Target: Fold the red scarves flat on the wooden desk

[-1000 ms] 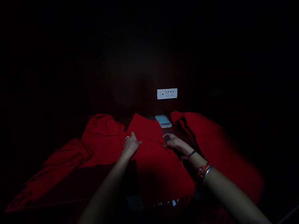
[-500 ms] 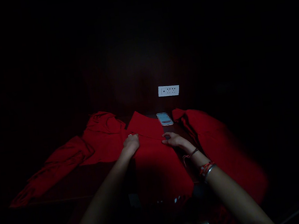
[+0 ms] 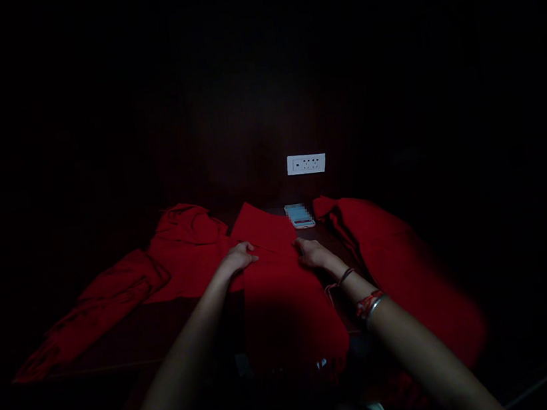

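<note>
In the middle lies a red fringed scarf (image 3: 286, 297), its far part folded over and its fringed near end hanging over the table edge. At the scarf's left edge, my left hand (image 3: 240, 258) is open, thumb and forefinger apart beside the fold. Across from it, my right hand (image 3: 312, 252) is closed on the right edge near the same fold, its fingertips partly hidden. A thin dark cord and red and silver bracelets (image 3: 370, 304) circle my right wrist.
More red fringed cloth (image 3: 185, 263) lies rumpled at the left, and a long red cloth (image 3: 401, 255) drapes at the right. A phone (image 3: 300, 216) rests behind the scarf, below a white wall socket (image 3: 306, 163). The surroundings are very dark.
My left hand has loosened from its closed hold, its thumb and forefinger now parted. My right hand's spread fingers have closed on the scarf's right edge.
</note>
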A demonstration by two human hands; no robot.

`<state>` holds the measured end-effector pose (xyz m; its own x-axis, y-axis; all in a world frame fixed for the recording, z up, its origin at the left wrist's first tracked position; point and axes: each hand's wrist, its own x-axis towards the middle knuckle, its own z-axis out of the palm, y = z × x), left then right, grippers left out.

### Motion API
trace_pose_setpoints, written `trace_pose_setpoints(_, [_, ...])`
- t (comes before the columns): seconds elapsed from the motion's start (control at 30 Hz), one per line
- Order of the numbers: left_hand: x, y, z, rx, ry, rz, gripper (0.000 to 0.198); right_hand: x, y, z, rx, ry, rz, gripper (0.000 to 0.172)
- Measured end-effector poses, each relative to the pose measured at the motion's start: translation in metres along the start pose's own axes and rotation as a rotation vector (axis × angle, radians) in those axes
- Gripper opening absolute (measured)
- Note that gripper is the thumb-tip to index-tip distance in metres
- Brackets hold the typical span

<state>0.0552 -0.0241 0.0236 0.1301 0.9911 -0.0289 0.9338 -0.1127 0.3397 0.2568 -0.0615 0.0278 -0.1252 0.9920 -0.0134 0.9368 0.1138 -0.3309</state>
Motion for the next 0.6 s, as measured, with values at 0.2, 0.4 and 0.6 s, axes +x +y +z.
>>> trace_pose_setpoints(0.2, [-0.002,-0.002,-0.002,0.055,0.028,-0.042,0.024,0.006,-0.001,0.0,-0.044,-0.035,-0.035,0.043])
trace_pose_setpoints(0.4, [-0.014,0.005,-0.009,0.145,0.064,-0.111,0.027,0.002,0.001,0.002,-0.164,0.035,-0.112,0.035])
trace_pose_setpoints(0.6, [-0.018,0.008,-0.014,0.238,-0.07,-0.116,0.03,-0.002,0.005,0.008,-0.348,0.045,-0.388,0.038])
